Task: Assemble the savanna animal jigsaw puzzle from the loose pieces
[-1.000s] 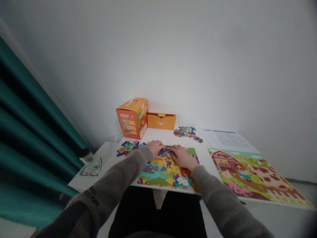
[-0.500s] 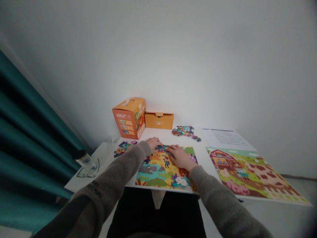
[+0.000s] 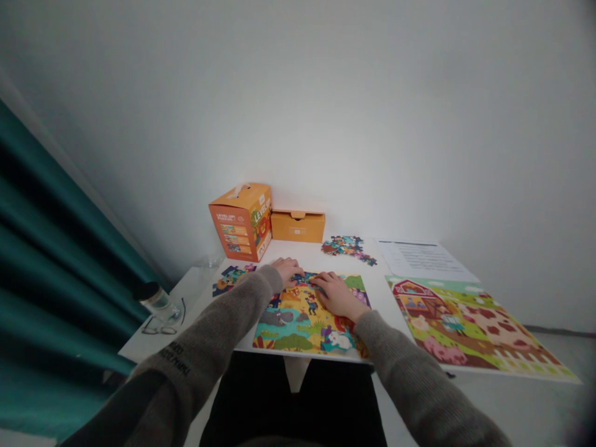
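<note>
In front of me lies a colourful animal jigsaw puzzle (image 3: 282,318), largely joined, with a hippo on its left side. My left hand (image 3: 287,271) rests at its far left edge, fingers bent and closed around a dark blue puzzle piece (image 3: 305,279). From the right, my right hand (image 3: 336,294) reaches over the puzzle, its fingertips closed on the same far-edge area beside that piece. Both palms face down, and the fingers partly hide the pieces beneath them. Joined loose pieces (image 3: 229,280) lie left of my left forearm.
An orange puzzle box (image 3: 242,223) and a lower orange carton (image 3: 298,226) stand against the wall. More pieces (image 3: 347,246) are heaped at the back. A farm picture puzzle (image 3: 470,323) and a printed sheet (image 3: 423,261) lie right. Glasses (image 3: 161,328) and a lidded jar (image 3: 161,303) sit left.
The view has shifted very slightly. Both hands stay at the far edge of the puzzle with almost no visible movement.
</note>
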Demonstrator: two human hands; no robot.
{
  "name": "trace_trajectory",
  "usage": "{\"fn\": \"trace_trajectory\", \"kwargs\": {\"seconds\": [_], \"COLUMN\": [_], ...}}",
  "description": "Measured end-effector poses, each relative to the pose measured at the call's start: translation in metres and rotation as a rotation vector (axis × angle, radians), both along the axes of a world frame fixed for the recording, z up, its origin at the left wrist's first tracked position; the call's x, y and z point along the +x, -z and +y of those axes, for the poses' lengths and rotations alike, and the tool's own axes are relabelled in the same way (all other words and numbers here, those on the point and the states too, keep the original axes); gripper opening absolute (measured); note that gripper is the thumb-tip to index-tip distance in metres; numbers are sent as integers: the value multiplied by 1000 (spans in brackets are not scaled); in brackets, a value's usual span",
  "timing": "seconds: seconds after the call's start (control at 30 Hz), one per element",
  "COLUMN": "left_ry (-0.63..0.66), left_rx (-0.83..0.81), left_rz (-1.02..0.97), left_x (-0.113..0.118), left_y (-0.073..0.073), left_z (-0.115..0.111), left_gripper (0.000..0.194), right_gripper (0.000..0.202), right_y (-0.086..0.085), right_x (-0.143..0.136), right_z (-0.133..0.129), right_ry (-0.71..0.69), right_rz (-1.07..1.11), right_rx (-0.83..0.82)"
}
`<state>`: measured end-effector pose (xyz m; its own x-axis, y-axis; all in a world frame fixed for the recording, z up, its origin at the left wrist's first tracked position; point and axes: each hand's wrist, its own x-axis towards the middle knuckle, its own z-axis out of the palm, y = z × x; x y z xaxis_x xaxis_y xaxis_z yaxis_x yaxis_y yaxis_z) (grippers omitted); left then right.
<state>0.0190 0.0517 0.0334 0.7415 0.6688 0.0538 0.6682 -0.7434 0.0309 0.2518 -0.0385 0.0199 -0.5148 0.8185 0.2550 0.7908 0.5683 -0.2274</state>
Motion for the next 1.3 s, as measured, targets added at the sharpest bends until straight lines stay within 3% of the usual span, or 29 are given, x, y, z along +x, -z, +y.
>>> {"fn": "trace_trajectory", "kwargs": {"seconds": [0.3,0.87,1.3], "left_ry": [4,-18,-125], "left_rx": [49,30,46], "left_rz": [60,24,-71], "left_x": [4,4,-3], "left_y": [-7,-4,-1], "left_z": [-8,-8,-14], "left_gripper": [34,33,50], "right_gripper": [37,36,39], "right_y": [0,0,6], "right_x": [0,0,2], "right_z": [-1,-1,1], "right_ry": [-1,0,-12], "right_rz": [15,15,44], "right_rx": [4,-11,-7]}}
